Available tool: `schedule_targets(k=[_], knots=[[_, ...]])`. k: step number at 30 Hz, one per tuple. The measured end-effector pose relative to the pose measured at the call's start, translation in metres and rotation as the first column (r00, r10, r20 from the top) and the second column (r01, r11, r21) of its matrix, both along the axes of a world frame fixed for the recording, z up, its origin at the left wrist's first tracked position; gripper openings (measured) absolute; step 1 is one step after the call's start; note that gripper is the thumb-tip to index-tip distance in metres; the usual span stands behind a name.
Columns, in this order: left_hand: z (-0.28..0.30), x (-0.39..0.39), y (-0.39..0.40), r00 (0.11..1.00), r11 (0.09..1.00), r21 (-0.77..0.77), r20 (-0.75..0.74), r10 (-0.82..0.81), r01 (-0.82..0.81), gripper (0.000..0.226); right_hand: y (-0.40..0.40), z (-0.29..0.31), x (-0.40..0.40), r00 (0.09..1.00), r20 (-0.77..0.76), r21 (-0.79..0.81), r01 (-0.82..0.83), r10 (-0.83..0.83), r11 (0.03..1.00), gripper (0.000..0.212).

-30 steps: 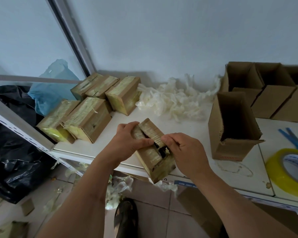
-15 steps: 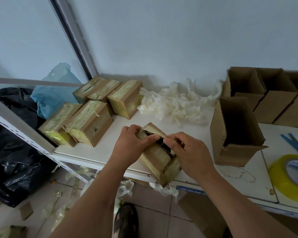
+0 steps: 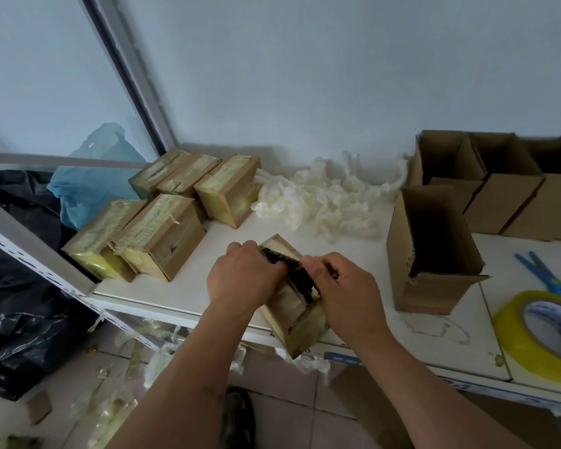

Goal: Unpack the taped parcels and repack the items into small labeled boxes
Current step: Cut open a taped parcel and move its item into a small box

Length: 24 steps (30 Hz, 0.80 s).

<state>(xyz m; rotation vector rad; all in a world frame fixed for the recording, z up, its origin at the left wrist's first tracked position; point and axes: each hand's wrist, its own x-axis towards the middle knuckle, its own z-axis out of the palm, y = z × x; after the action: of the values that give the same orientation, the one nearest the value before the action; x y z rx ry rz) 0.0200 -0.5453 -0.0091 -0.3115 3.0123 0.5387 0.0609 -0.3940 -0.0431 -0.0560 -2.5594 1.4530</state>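
A taped cardboard parcel lies at the front edge of the white table, its top split open along a dark gap. My left hand grips its left flap and my right hand grips the right flap, both with curled fingers at the opening. Something black shows inside the gap. Several more taped parcels sit in a cluster at the table's left. An open small cardboard box stands upright to the right of my hands.
A heap of crumpled clear wrap lies by the wall. More open boxes stand at the back right. A yellow tape roll and blue scissors lie far right. Black bags and a blue bag sit left.
The parcel's top gap has widened as both hands pulled its flaps apart. The view has tilted slightly downward.
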Motion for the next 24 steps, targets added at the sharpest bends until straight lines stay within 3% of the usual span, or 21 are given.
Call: schedule_targets(k=[3, 5, 6, 9, 12, 14, 17, 19, 22, 24], knots=[[0.006, 0.004, -0.004, 1.000, 0.966, 0.257, -0.013, 0.016, -0.012, 0.025, 0.000, 0.002, -0.004, 0.991, 0.028, -0.097, 0.130, -0.127, 0.987, 0.051], [0.010, 0.009, -0.011, 1.000, 0.881, 0.473, 0.005, 0.017, -0.017, 0.017, 0.001, 0.002, -0.007, 0.984, 0.075, -0.167, 0.172, -0.162, 0.971, 0.053], [0.011, 0.011, -0.015, 0.999, 0.809, 0.586, 0.020, 0.042, -0.046, 0.007, 0.001, 0.001, -0.008, 0.981, 0.097, -0.201, 0.186, -0.170, 0.962, 0.054], [0.010, 0.016, -0.029, 0.989, 0.500, 0.854, 0.107, 0.103, -0.144, 0.024, 0.004, -0.004, -0.014, 0.965, 0.165, -0.300, 0.247, -0.204, 0.921, 0.062], [0.004, 0.020, -0.040, 0.990, 0.381, 0.914, 0.125, 0.069, -0.142, 0.028, 0.006, -0.008, -0.018, 0.951, 0.226, -0.323, 0.278, -0.211, 0.905, 0.065], [-0.004, 0.020, -0.048, 0.995, 0.395, 0.913, 0.092, 0.027, -0.096, 0.031, 0.008, -0.008, -0.021, 0.942, 0.258, -0.318, 0.290, -0.212, 0.903, 0.065], [-0.014, 0.017, -0.059, 0.995, 0.648, 0.760, 0.010, -0.096, 0.055, 0.042, 0.008, -0.009, -0.026, 0.930, 0.302, -0.309, 0.305, -0.211, 0.901, 0.061], [-0.016, 0.016, -0.062, 0.980, 0.739, 0.655, -0.007, -0.199, 0.155, 0.049, 0.008, -0.010, -0.030, 0.915, 0.349, -0.340, 0.325, -0.203, 0.882, 0.059], [-0.021, 0.012, -0.066, 0.952, 0.735, 0.635, -0.003, -0.306, 0.239, 0.047, 0.006, -0.009, -0.033, 0.903, 0.379, -0.341, 0.337, -0.200, 0.878, 0.049], [-0.022, 0.009, -0.069, 0.935, 0.723, 0.639, 0.015, -0.353, 0.263, 0.045, 0.007, -0.010, -0.036, 0.908, 0.359, -0.367, 0.349, -0.215, 0.862, 0.029]])
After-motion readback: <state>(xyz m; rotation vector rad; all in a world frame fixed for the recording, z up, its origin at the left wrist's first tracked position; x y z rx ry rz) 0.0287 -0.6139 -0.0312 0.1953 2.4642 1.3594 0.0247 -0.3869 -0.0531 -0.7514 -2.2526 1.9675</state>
